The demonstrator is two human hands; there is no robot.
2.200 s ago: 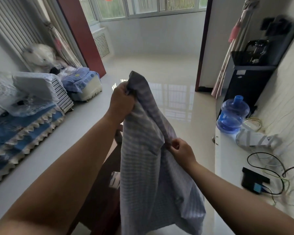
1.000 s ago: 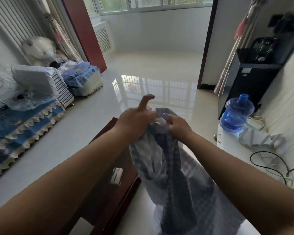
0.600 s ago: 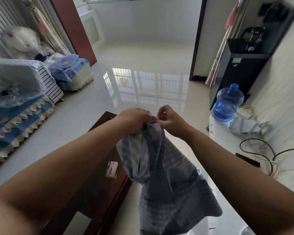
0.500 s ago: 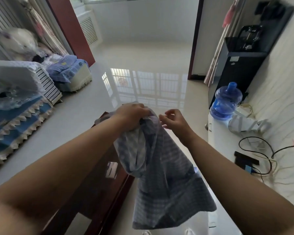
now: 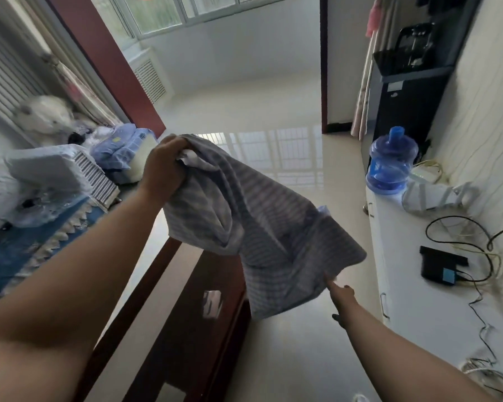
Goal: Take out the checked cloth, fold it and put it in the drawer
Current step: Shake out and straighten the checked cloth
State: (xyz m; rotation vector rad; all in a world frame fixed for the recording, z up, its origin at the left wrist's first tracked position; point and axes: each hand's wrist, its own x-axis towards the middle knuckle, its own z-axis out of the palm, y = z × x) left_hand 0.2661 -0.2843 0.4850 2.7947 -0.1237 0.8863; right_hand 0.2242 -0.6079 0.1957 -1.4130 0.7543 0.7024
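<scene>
The cloth (image 5: 253, 227) is up in the air, out in front of the person, well clear of the floor. It hangs as a slanting sheet, its long axis running from high on the left down to low on the right. The left hand (image 5: 164, 166) has the top corner, fingers curled tight around a bunched wad of fabric. Down at the other end, the right hand (image 5: 341, 294) is reaching in at the lower hem, fingers stretched forward and touching the edge; whether they pinch it or only brush it, the blur will not let me tell. That low corner is the one that matters, and the right hand is the nearer to it, the cloth lying up and left of its fingertips. Fold not yet made, I'd judge. Below sits a dark wooden table (image 5: 186, 329); to the right a white cabinet (image 5: 418, 300) carries a blue bottle (image 5: 389, 163) and cables (image 5: 476, 248).
</scene>
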